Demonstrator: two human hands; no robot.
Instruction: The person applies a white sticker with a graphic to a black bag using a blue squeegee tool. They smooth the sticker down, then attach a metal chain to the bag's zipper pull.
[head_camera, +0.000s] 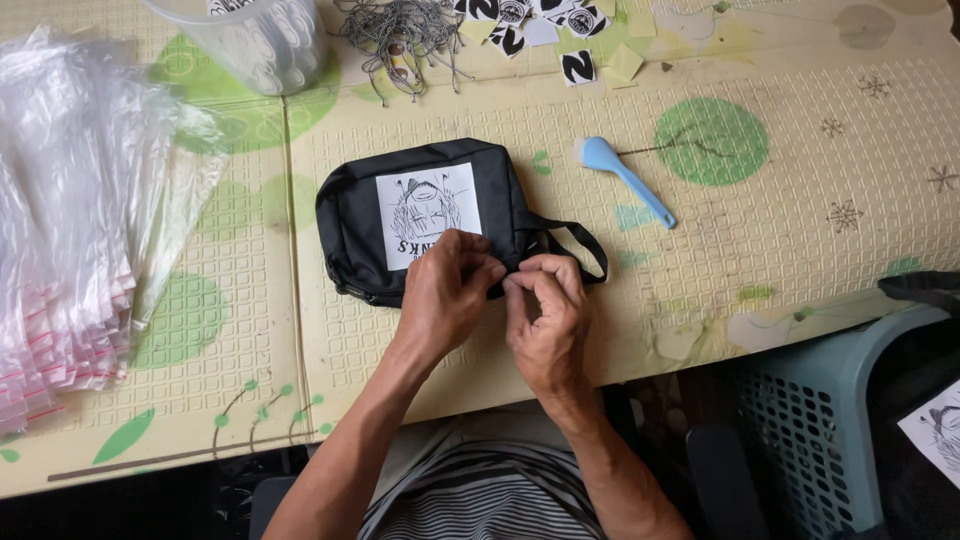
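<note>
A small black pouch bag (360, 215) lies on the patterned table mat (780, 230). On its face is a white square print (428, 214) with a black line drawing. My left hand (443, 298) rests on the pouch's near edge, fingers pinched at the lower right corner of the print. My right hand (545, 315) pinches the pouch's near right edge beside the black wrist strap (580, 240). The fingertips of both hands nearly meet. What they pinch is too small to tell.
A stack of clear zip bags (70, 210) lies at the left. A clear plastic tub (265, 40), a tangle of cords (400, 40) and black-and-white stickers (545, 25) sit at the far edge. A blue brush (625, 178) lies right of the pouch. A teal basket (830, 420) stands at lower right.
</note>
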